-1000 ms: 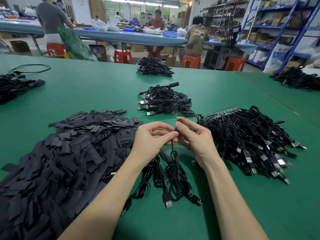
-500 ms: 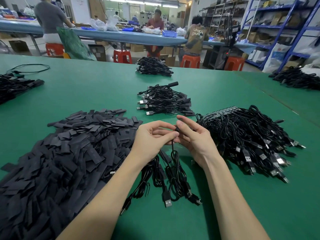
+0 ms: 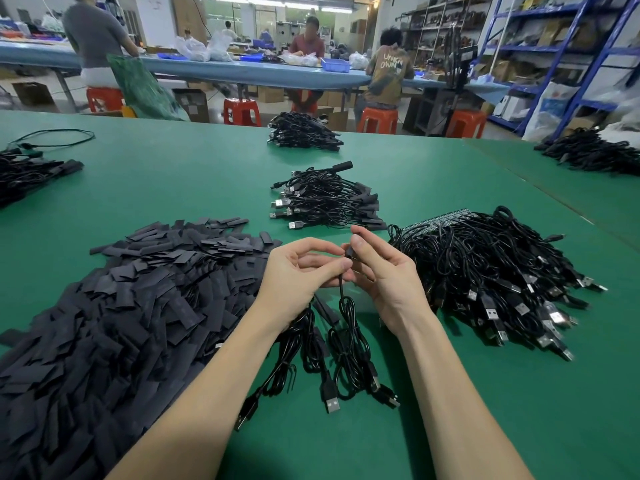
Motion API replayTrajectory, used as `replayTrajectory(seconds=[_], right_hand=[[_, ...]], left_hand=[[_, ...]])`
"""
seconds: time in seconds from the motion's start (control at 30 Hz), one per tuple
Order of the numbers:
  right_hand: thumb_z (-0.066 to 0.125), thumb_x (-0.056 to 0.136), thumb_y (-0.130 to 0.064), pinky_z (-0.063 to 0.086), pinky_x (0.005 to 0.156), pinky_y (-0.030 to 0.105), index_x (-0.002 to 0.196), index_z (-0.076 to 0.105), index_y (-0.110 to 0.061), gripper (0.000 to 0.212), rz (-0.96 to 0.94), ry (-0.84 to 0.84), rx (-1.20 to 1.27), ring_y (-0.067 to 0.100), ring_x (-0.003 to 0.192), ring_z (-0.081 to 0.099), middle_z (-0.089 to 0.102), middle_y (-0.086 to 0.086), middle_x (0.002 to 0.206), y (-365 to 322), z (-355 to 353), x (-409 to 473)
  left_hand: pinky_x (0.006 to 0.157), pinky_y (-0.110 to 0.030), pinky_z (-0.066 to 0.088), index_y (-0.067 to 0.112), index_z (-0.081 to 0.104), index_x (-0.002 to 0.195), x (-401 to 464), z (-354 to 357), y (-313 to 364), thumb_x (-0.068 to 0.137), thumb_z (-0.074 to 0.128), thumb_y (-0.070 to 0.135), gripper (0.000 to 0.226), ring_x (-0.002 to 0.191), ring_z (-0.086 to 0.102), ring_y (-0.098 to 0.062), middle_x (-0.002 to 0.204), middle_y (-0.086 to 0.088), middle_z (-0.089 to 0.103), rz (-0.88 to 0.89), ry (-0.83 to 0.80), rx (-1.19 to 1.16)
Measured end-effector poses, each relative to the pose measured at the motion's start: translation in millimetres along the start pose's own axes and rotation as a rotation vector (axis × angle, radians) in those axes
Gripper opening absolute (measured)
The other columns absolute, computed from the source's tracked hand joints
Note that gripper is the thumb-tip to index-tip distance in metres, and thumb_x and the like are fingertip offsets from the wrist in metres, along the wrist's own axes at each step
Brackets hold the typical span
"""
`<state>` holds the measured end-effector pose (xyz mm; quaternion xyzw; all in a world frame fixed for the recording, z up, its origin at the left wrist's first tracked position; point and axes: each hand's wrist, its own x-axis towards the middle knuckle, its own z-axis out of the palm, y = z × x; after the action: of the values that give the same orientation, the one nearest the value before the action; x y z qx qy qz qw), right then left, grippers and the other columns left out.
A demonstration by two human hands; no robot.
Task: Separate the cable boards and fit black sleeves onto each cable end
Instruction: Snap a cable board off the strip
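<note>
My left hand (image 3: 298, 271) and my right hand (image 3: 388, 278) meet above the green table (image 3: 173, 181), both pinching the top end of one black USB cable (image 3: 346, 327). Its coil hangs down onto a few more loose cables (image 3: 311, 362) below my wrists. A small black piece shows between my fingertips; whether it is a sleeve I cannot tell. A big heap of flat black sleeves (image 3: 114, 306) lies to the left. To the right lies a pile of cables still joined to a strip of boards (image 3: 485, 268).
A stack of sleeved cables (image 3: 325, 199) lies just beyond my hands, with another bundle (image 3: 301, 131) farther back. More cable piles sit at the left edge (image 3: 31, 174) and far right (image 3: 588, 152). Several people sit on red stools at a blue bench behind.
My hands stay together on the same cable end; the fingers have shifted slightly and the hands have risen a little. The piles have not moved.
</note>
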<state>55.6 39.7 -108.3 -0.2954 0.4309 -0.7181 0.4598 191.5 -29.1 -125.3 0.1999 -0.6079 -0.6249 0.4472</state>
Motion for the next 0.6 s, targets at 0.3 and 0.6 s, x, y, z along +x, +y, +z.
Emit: replayTrajectory(seconds=[0.3, 0.6], right_hand=[[0.075, 0.089, -0.013, 0.058, 0.065, 0.023, 0.116, 0.074, -0.017, 0.028, 0.014, 0.020, -0.041, 0.015, 0.068, 0.069, 0.077, 0.011, 0.090, 2.4, 0.2, -0.7], [0.076, 0.088, -0.012, 0.057, 0.060, 0.022, 0.109, 0.076, -0.012, 0.021, 0.016, 0.032, -0.002, 0.015, 0.069, 0.070, 0.077, 0.010, 0.097, -5.0, 0.4, 0.6]], left_hand=[[0.070, -0.025, 0.061, 0.020, 0.080, 0.090, 1.6, -1.2, -1.5, 0.080, 0.084, 0.010, 0.015, 0.075, 0.077, -0.022, 0.081, -0.015, 0.077, -0.011, 0.013, 0.046], [0.074, -0.026, 0.060, 0.017, 0.081, 0.094, 0.1, 1.0, 2.1, 0.077, 0.086, 0.013, 0.019, 0.081, 0.077, -0.025, 0.087, -0.014, 0.078, -0.004, 0.019, 0.027]])
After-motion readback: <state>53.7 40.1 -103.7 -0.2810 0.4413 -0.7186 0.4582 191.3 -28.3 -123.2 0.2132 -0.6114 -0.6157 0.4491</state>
